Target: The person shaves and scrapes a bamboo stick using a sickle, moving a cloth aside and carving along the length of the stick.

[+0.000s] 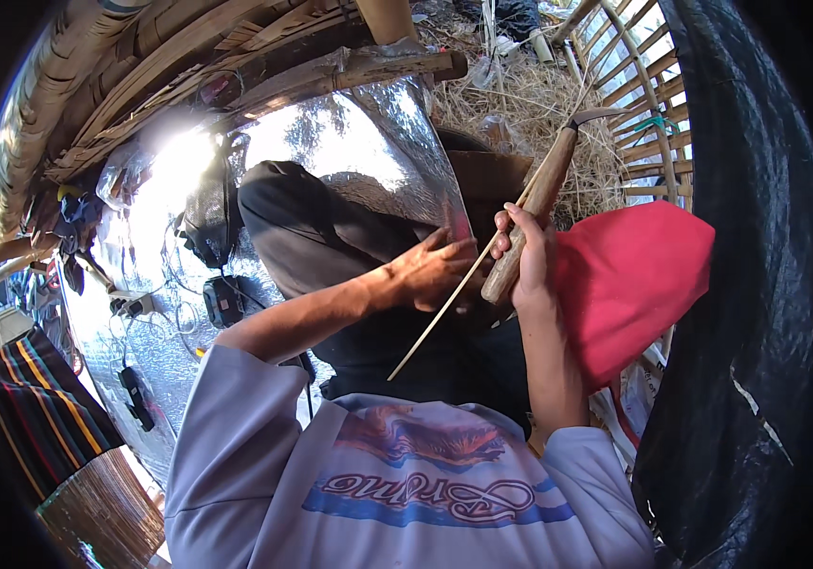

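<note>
Beside silvery matting [162, 356], clasps hooked knife [550, 178] in right hand [530, 254], angled to upper right, alongside thin stick [429, 327]; holds left hand [428, 272], with grip unclear, nearer stick's lower end

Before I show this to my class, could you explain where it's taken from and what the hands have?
There is no machine here, only two bare hands. The one picture looks down from a camera worn on the head; its fisheye lens bends straight edges. The right hand grips a wooden-handled tool with a curved tip; a thin stick runs alongside. The left hand is near the stick; I cannot tell whether it touches. On the left, a shiny silver sheet bears a black box. Red cloth lies on the right.
</note>
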The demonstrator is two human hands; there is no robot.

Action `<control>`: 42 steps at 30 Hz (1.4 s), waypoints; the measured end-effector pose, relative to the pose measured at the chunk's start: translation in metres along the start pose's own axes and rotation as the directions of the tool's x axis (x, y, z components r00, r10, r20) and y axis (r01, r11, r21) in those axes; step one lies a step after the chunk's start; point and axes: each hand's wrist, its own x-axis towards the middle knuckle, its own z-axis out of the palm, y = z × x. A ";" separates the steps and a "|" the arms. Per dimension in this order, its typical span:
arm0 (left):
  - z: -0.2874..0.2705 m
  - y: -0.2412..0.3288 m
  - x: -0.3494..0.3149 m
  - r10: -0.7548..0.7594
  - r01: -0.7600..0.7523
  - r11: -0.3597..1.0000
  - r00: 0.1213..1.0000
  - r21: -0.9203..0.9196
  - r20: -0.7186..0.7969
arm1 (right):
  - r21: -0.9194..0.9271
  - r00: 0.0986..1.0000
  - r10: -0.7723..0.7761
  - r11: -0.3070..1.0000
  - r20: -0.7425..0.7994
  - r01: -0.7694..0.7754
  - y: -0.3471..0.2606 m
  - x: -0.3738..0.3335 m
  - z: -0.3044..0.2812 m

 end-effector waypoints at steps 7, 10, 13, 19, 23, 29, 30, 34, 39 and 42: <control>-0.026 0.010 -0.047 -0.494 0.453 0.867 0.838 -0.208 -0.232 | -0.010 1.000 0.007 1.000 -0.021 -0.008 0.002 -0.001 -0.001; -0.040 0.016 -0.063 -0.696 0.329 0.473 0.709 -0.817 -0.117 | -0.031 1.000 0.022 0.999 -0.021 -0.023 0.003 0.001 0.000; -0.061 0.037 -0.064 -0.618 0.136 -0.123 0.765 -0.983 0.183 | -0.081 1.000 -0.004 0.997 0.013 0.005 0.005 -0.001 0.005; -0.060 0.071 -0.026 -0.595 -0.030 -0.257 0.792 -0.966 0.133 | -0.089 0.999 0.008 0.996 0.050 -0.003 0.002 -0.005 0.010; -0.037 0.059 -0.027 -0.751 -0.095 0.023 0.655 -0.995 -0.080 | -0.084 0.991 -0.092 0.991 0.102 0.100 -0.006 0.002 0.002; -0.064 0.041 -0.057 -0.827 0.150 0.256 0.546 -0.955 -0.135 | 0.017 0.986 -0.165 0.986 0.011 0.165 -0.019 0.010 0.008; -0.066 0.041 -0.063 -0.834 0.197 0.302 0.529 -0.933 -0.159 | -0.005 0.985 -0.175 0.985 -0.002 0.175 -0.019 0.009 0.009; -0.060 0.046 -0.084 -0.850 0.261 0.237 0.522 -0.936 -0.069 | -0.070 0.980 -0.197 0.978 -0.035 0.195 -0.012 0.014 0.011; -0.028 0.053 -0.084 -0.838 0.137 0.248 0.527 -0.959 -0.141 | -0.093 0.982 -0.161 0.984 -0.096 0.152 0.005 0.017 0.011; -0.022 0.054 -0.078 -0.810 0.057 0.125 0.582 -0.991 -0.069 | -0.074 0.994 -0.109 0.991 -0.016 0.108 0.010 0.017 0.014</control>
